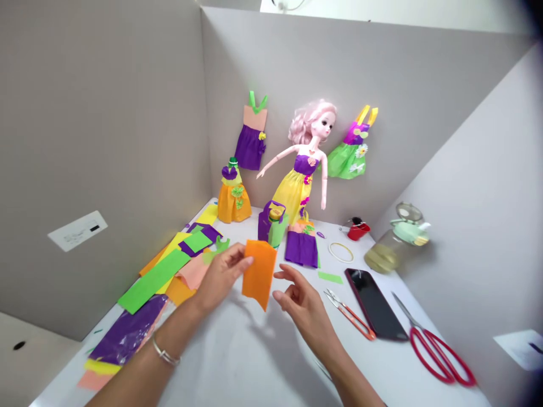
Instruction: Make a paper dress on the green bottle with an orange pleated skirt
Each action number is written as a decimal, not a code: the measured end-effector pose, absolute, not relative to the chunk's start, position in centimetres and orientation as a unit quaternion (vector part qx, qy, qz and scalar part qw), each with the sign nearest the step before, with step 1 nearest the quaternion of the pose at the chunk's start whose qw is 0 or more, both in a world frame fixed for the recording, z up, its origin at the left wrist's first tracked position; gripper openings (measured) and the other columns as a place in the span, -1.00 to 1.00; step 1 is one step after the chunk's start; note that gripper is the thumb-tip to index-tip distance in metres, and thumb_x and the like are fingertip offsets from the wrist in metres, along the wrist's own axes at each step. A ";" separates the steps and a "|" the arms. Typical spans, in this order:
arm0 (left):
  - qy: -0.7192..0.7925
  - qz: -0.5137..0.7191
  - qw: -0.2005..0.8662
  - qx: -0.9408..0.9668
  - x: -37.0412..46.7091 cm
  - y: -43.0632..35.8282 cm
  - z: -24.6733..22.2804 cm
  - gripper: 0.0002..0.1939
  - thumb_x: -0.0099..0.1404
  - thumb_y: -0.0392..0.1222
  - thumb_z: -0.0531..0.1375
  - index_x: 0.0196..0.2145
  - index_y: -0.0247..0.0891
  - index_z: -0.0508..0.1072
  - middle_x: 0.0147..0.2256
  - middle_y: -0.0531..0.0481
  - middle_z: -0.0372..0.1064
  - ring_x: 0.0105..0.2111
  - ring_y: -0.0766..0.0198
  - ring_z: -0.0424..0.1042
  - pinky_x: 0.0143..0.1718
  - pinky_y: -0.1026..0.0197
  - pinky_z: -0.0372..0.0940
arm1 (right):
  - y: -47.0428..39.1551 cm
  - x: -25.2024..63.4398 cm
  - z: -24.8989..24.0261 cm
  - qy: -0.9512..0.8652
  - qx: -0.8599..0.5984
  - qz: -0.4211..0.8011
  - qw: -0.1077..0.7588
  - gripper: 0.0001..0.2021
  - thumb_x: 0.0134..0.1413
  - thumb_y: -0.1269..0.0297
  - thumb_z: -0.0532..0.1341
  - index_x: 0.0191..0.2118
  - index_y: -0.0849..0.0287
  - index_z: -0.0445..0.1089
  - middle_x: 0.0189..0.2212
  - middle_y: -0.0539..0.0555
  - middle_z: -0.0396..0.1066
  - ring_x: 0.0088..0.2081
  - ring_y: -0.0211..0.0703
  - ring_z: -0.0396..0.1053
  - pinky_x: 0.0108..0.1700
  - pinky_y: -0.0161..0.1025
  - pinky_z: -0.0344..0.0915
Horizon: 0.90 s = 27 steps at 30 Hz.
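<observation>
An orange piece of fabric (259, 274), roughly rectangular with an uneven lower edge, is held up above the table. My left hand (223, 271) pinches its left edge between thumb and fingers. Just right of the piece, my right hand (299, 297) has its fingers curved and apart, with nothing in them. Behind it stands a doll (311, 152) in a purple and yellow dress. A small purple skirt piece (301, 251) with a peach top lies beyond my right hand.
Coloured fabric strips (155, 280) are piled at the left. To the right lie orange thread snips (350, 314), a phone (375, 305), red-handled scissors (439, 353) and a hoop (341, 252). A jar (384, 251) stands behind them. Doll dresses (250, 147) hang on the back panel.
</observation>
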<state>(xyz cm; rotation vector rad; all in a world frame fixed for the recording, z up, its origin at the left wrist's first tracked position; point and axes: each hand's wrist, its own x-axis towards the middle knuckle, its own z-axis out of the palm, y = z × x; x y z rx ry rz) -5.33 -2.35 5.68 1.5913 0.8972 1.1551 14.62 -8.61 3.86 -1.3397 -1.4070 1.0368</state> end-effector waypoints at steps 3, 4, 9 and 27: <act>0.346 0.457 0.494 0.653 -3.3 -2.9 4.8 -0.81 0.31 -0.06 0.15 -0.29 -0.23 0.43 -0.32 0.02 0.44 -0.26 0.22 0.43 -0.17 0.24 0.33 | -7.5 14.6 4.4 -0.583 -0.521 0.425 0.455 -0.63 0.08 0.07 0.27 -0.04 0.16 0.41 -0.26 0.06 0.45 -0.47 -0.27 0.23 -0.40 -0.30 0.22; 0.346 0.457 0.496 0.652 -3.0 -2.8 4.6 -0.82 0.31 -0.07 0.15 -0.29 -0.23 0.43 -0.32 0.02 0.44 -0.26 0.22 0.43 -0.16 0.24 0.32 | -7.0 14.6 4.4 -0.584 -0.515 0.428 0.459 -0.69 0.10 0.07 0.25 -0.15 0.19 0.44 -0.36 0.03 0.43 -0.47 -0.26 0.24 -0.40 -0.30 0.21; 0.388 0.466 0.468 0.642 -3.0 -1.3 4.2 -0.87 0.24 -0.12 0.20 -0.30 -0.22 0.42 -0.31 0.02 0.44 -0.28 0.23 0.39 -0.18 0.25 0.28 | -5.0 14.9 3.4 -0.579 -0.524 0.411 0.470 -0.72 0.09 0.05 0.22 -0.38 0.21 0.42 -0.54 -0.03 0.32 -0.51 -0.26 0.20 -0.44 -0.32 0.16; 0.463 0.454 0.443 0.619 -5.6 -1.1 3.5 -0.77 0.27 0.02 0.13 -0.28 -0.18 0.40 -0.26 -0.01 0.45 -0.22 0.18 0.42 -0.13 0.19 0.30 | -8.8 14.6 3.7 -0.749 -0.551 0.141 0.339 -0.81 0.24 0.34 0.09 -0.18 0.14 0.46 -0.24 0.15 0.46 -0.24 -0.04 0.38 -0.21 -0.17 0.25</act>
